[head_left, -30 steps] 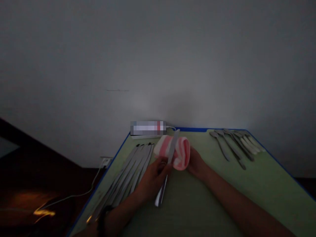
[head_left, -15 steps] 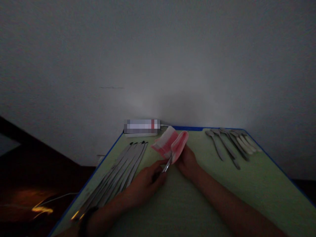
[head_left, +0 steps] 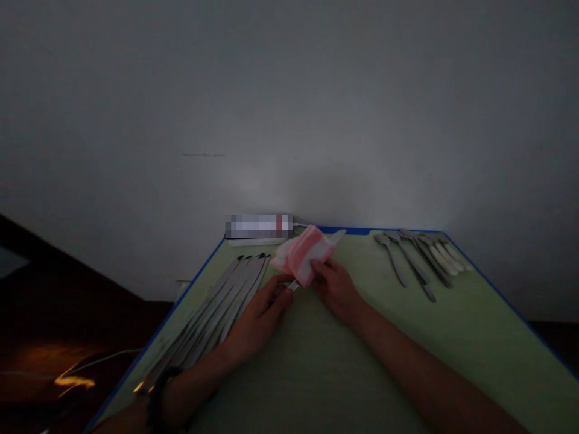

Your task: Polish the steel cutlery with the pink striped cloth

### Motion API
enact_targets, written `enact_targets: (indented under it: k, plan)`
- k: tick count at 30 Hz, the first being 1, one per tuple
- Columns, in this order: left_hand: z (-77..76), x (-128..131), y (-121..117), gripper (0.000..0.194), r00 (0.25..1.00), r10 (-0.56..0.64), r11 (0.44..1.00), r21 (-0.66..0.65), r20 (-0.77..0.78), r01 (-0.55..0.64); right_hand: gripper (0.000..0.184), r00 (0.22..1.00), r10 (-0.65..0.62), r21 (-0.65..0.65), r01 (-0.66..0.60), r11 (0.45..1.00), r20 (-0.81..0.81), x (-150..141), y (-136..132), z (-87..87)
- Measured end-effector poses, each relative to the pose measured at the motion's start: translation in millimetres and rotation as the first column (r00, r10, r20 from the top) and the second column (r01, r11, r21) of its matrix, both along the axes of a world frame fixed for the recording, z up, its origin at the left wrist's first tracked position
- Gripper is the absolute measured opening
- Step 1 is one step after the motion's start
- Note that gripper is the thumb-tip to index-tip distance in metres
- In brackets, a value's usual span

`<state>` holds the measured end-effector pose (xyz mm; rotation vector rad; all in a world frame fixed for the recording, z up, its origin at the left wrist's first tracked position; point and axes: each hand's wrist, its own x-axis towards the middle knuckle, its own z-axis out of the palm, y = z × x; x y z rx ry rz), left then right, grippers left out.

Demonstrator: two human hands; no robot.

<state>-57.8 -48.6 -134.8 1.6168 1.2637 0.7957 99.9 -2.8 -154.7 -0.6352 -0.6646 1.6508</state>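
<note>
A table knife (head_left: 339,235) slants up over the middle of the table, its blade tip poking out at the upper right of a folded pink-and-white striped cloth (head_left: 304,252). My left hand (head_left: 266,307) is closed round the knife's handle at the lower left. With fingers and thumb, my right hand (head_left: 335,290) pinches the cloth around the blade, hiding the blade's middle. Left of my left hand lies a row of long, thin metal utensils (head_left: 226,295) with small dark ends. To the right are several metal spoons (head_left: 392,259), apart from my right hand.
The pale green table (head_left: 362,374) has a blue edge and stands against a grey wall (head_left: 289,108). A white box-like device (head_left: 259,242), partly blurred out, sits at the back left with a cable. White-handled utensils (head_left: 447,258) lie at the back right. Another cable (head_left: 104,357) hangs at the left.
The cloth was beside and behind the bare blade; now it is folded over it, with the tip emerging at the upper right. My right hand has turned and closed on the cloth.
</note>
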Motion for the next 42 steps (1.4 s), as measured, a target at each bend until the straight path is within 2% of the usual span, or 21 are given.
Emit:
enact_targets:
  k: [6, 10, 12, 16, 19, 24, 27, 30, 32, 38, 40, 42]
  plan:
    - [7.1, 2.0, -3.3, 0.031, 0.997, -0.057, 0.998, 0.032, -0.056, 0.059, 0.026, 0.994, -0.087, -0.007, 0.088, 0.996, 0.071, -2.3, -5.3, 1.8]
    - [3.7, 1.6, -3.1, 0.032, 0.990, -0.135, 0.988, -0.078, -0.041, 0.132, 0.028, 0.987, -0.042, -0.002, 0.043, 0.999, 0.154, -0.8, -6.8, 2.8]
    - [0.8, 1.3, -2.2, 0.033, 0.990, -0.139, 0.983, -0.118, 0.016, 0.140, 0.024, 0.993, -0.017, -0.004, 0.017, 1.000, 0.115, 0.4, -6.0, 3.4]
    - [-2.5, 1.0, 0.8, 0.034, 0.989, -0.101, 0.977, -0.179, 0.108, 0.120, 0.019, 0.996, 0.020, -0.054, -0.025, 0.998, -0.090, 1.6, -3.5, 4.6]
    - [-2.5, 0.9, 1.7, 0.033, 0.988, -0.085, 0.972, -0.207, 0.131, 0.111, 0.014, 0.997, -0.035, -0.031, 0.033, 0.999, -0.069, 0.7, -3.2, 3.4]
    - [-0.4, -0.9, -0.6, 0.033, 0.988, -0.152, 0.976, -0.152, 0.028, 0.155, 0.022, 0.995, -0.064, 0.053, 0.061, 0.997, 0.071, -1.1, -4.5, -3.2]
    - [1.0, -1.8, -1.3, 0.033, 0.981, -0.190, 0.975, -0.123, -0.047, 0.183, 0.023, 0.992, -0.088, 0.030, 0.086, 0.996, 0.088, -0.6, -5.7, -2.7]
    - [3.2, -1.3, -0.9, 0.032, 0.977, -0.194, 0.978, -0.095, -0.087, 0.185, 0.020, 0.994, -0.106, -0.031, 0.107, 0.994, 0.022, 1.0, -6.8, 1.5]
    - [5.5, -0.5, -1.1, 0.034, 0.975, -0.188, 0.980, -0.093, -0.122, 0.178, 0.020, 0.998, -0.069, -0.031, 0.069, 0.997, -0.006, 1.9, -7.3, 3.6]
    - [10.3, 0.9, -3.1, 0.041, 0.973, -0.189, 0.977, -0.122, -0.130, 0.173, 0.030, 0.993, 0.020, 0.023, -0.023, 0.999, 0.114, -2.8, -3.7, -1.7]
    - [9.4, 0.2, -2.8, 0.041, 0.975, -0.181, 0.980, -0.109, -0.128, 0.168, 0.032, 0.995, -0.009, 0.008, 0.009, 1.000, 0.098, -3.8, 1.1, -4.8]
    - [8.8, -0.7, -2.4, 0.040, 0.973, -0.185, 0.980, -0.094, -0.141, 0.173, 0.033, 0.989, -0.108, -0.014, 0.110, 0.994, 0.099, -0.9, 7.9, -6.7]
